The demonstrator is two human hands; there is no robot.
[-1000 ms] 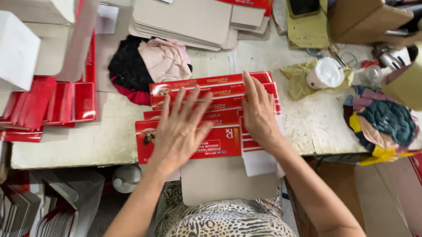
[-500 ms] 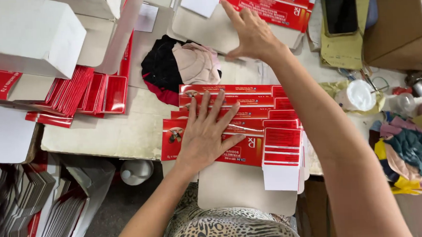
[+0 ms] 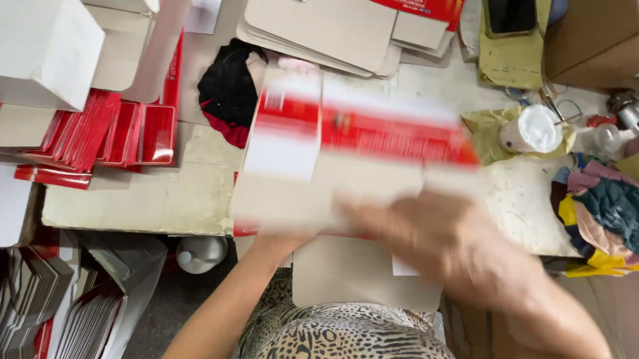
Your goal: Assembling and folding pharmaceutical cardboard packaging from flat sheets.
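The blurred red-and-white carton (image 3: 353, 135) is lying flat over the table (image 3: 155, 201), long axis running nine to three o'clock; the right hand (image 3: 437, 242) is gripping its near edge, the left hand hidden beneath it, grip untellable; folded boxes (image 3: 116, 134) are stacking at ten o'clock.

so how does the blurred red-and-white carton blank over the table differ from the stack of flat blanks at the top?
The red-and-white cardboard carton blank is motion-blurred and raised above the table; the stack of flat carton blanks lies sharp and resting at the table's far edge. The raised blank shows mostly its red printed face; the stack shows mostly plain grey-brown backs. The right hand is next to the raised blank; no hand is near the stack. Both are flat, unfolded cardboard.
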